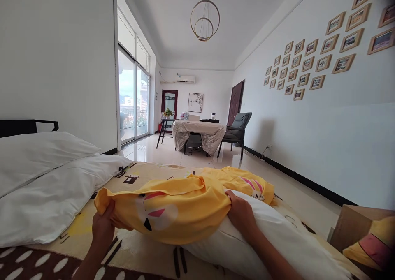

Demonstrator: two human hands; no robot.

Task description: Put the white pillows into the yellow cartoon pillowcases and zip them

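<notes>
Forearms rise from the bottom edge of the view and spread outward to bare hands, held apart above a bed [148, 167]. At the person's left, the left grip [104, 222] is upright at the wrist and closed on the gathered end of a yellow cloth [191, 214]; its fingers seem to curl behind the fabric, though shadow makes them hard to read. The right grip [242, 212] comes in from the lower right, angled inward, the back of the hand facing up, and pinches the cloth's right side between thumb and fingers, just over a white pillow [277, 226]. The cloth spans the space between both hands, low in the centre of the view. It sags in a soft curve, its upper edge creased and folded, and shows pink and black printed shapes on a pale round patch. The white pillow lies partly beneath it and extends to the lower right. Just behind the pillow lies more yellow fabric [247, 181] with pink stripes. Two other white pillows [70, 189] rest at the left of the bed, on a beige patterned cover [126, 247]. An open cardboard box [348, 226] stands at the lower right, with yellow and pink fabric [370, 247] at it.
</notes>
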